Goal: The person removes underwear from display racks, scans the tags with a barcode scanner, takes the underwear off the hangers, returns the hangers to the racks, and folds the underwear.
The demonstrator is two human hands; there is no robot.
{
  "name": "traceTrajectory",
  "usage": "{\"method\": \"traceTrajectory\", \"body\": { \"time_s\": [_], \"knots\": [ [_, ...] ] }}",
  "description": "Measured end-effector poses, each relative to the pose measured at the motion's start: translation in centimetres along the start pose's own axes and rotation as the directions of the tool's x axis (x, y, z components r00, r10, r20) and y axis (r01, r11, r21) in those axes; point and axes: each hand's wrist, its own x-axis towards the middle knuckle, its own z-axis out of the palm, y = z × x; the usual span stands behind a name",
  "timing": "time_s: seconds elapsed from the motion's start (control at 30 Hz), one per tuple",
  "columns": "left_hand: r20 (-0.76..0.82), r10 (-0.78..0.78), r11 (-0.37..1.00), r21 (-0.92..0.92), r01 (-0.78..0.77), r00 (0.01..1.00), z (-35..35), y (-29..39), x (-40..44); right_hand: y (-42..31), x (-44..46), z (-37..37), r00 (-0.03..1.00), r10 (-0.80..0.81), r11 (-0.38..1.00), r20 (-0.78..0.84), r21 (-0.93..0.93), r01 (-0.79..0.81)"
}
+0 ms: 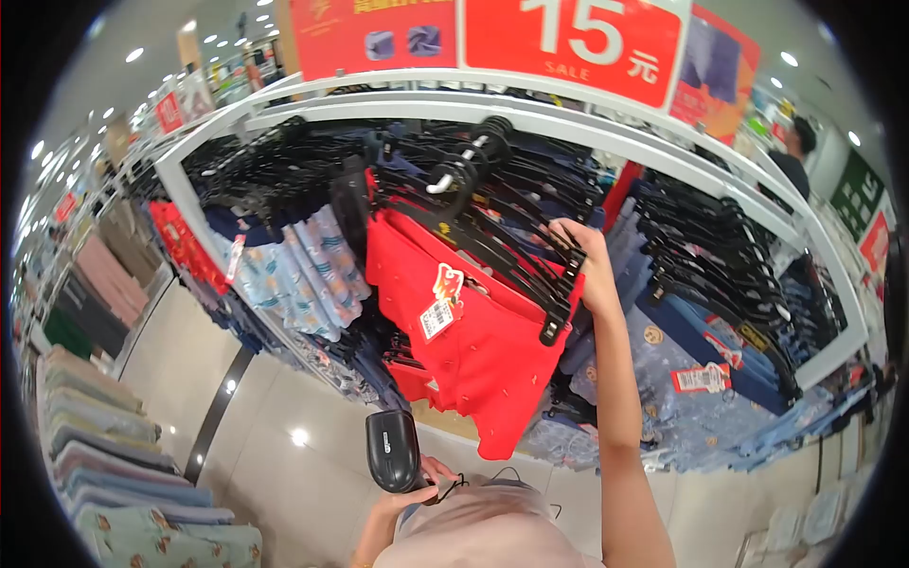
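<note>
My right hand [582, 256] is closed around the end of several black clip hangers [511, 251], which are tilted out from the rack. From these hangers hang red garments [473, 350] that look like shorts or trousers; folds hide their full cut. A white price tag [436, 319] with a barcode faces me on the front one. Low in front of my body, my left hand [431, 481] grips a black handheld barcode scanner [394, 450] by its handle. The scanner's head is below the red garments and apart from them.
A white rack frame [663, 147] carries closely packed hangers, with patterned blue shorts [308, 270] left and blue clothes [653, 379] right. A red sale sign [573, 47] stands on top. Folded clothes [133, 473] line the left. A person [793, 156] is beyond the rack at right.
</note>
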Motion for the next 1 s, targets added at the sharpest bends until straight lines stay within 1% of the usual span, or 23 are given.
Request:
{"method": "traceTrajectory", "body": {
  "time_s": [0.03, 0.1, 0.13, 0.23, 0.27, 0.37, 0.4, 0.47, 0.5, 0.57, 0.6, 0.63, 0.7, 0.77, 0.8, 0.83, 0.87, 0.9, 0.97, 1.0],
  "knots": [
    [0.022, -0.006, 1.000, -0.004, 0.006, 1.000, -0.2, -0.5, 0.2, -1.0, -0.5, -0.3, 0.997, 0.075, 0.997, 0.021, -0.015, -0.075],
    [0.065, -0.026, 1.000, -0.008, 0.027, 0.998, -0.2, -0.9, 0.6, -0.9, -1.3, -0.9, 0.991, 0.115, 0.993, 0.073, -0.037, -0.113],
    [0.085, -0.040, 0.999, -0.006, 0.041, 0.996, -0.2, -0.9, 0.8, -1.6, -1.7, -0.8, 0.992, 0.107, 0.994, 0.069, -0.009, -0.107],
    [0.117, -0.080, 0.996, -0.021, 0.083, 0.990, 0.1, -0.8, 1.2, -1.3, -2.2, -1.1, 0.998, 0.040, 0.999, -0.056, -0.013, -0.041],
    [0.122, -0.092, 0.995, -0.031, 0.096, 0.988, 0.1, -0.8, 1.2, -1.4, -2.3, -1.4, 0.996, 0.040, 0.997, -0.081, -0.068, -0.046],
    [0.131, -0.072, 0.993, -0.084, 0.083, 0.989, -0.3, -1.2, 1.1, -3.3, -3.7, -1.4, 0.987, 0.051, 0.989, -0.150, -0.128, -0.070],
    [0.112, -0.080, 0.993, -0.078, 0.089, 0.990, -0.5, -1.2, 1.0, -4.8, -4.5, -1.6, 0.984, 0.108, 0.945, -0.142, -0.293, -0.146],
    [0.075, -0.094, 0.993, -0.064, 0.099, 0.993, -0.8, -1.0, 0.9, -5.8, -6.7, -1.3, 0.973, 0.106, 0.953, -0.205, -0.259, -0.159],
    [0.083, -0.086, 0.994, -0.057, 0.090, 0.993, -1.2, -0.9, 0.8, -6.3, -7.8, -1.1, 0.966, 0.104, 0.957, -0.238, -0.242, -0.162],
    [0.102, -0.071, 0.996, -0.044, 0.076, 0.992, -2.3, -0.9, 0.4, -7.0, -10.2, -1.4, 0.959, 0.132, 0.966, -0.252, -0.183, -0.181],
    [0.108, -0.090, 0.994, -0.056, 0.097, 0.990, -2.8, -0.9, 0.1, -7.8, -11.4, -1.6, 0.954, 0.149, 0.964, -0.260, -0.175, -0.199],
    [0.116, -0.110, 0.991, -0.068, 0.118, 0.987, -3.5, -0.8, -0.1, -8.1, -12.5, -2.1, 0.947, 0.158, 0.950, -0.281, -0.217, -0.223],
    [0.143, -0.151, 0.982, -0.091, 0.164, 0.978, -4.7, -0.5, -0.6, -9.5, -14.4, -2.5, 0.908, 0.224, 0.957, -0.356, -0.098, -0.274],
    [0.179, -0.196, 0.969, -0.115, 0.218, 0.964, -6.0, 0.1, -1.1, -10.6, -16.2, -3.9, 0.889, 0.203, 0.941, -0.409, -0.169, -0.293],
    [0.181, -0.216, 0.965, -0.109, 0.237, 0.960, -6.4, 0.4, -1.3, -11.3, -17.0, -4.6, 0.864, 0.212, 0.921, -0.457, -0.202, -0.333],
    [0.185, -0.236, 0.961, -0.103, 0.257, 0.954, -6.8, 0.7, -1.4, -12.2, -17.7, -5.0, 0.844, 0.204, 0.920, -0.496, -0.197, -0.338],
    [0.188, -0.255, 0.956, -0.097, 0.277, 0.948, -7.3, 0.9, -1.5, -13.2, -18.4, -5.3, 0.829, 0.169, 0.914, -0.533, -0.230, -0.334],
    [0.212, -0.234, 0.962, -0.089, 0.257, 0.949, -7.8, 0.8, -1.6, -14.2, -19.1, -5.5, 0.813, 0.132, 0.907, -0.567, -0.262, -0.331],
    [0.259, -0.191, 0.973, -0.078, 0.217, 0.947, -8.9, 0.2, -1.6, -16.1, -21.2, -6.3, 0.761, 0.151, 0.907, -0.631, -0.218, -0.361],
    [0.266, -0.215, 0.969, -0.064, 0.239, 0.940, -9.2, 0.4, -1.6, -16.9, -22.4, -6.6, 0.746, 0.126, 0.894, -0.655, -0.251, -0.371]
  ]
}}
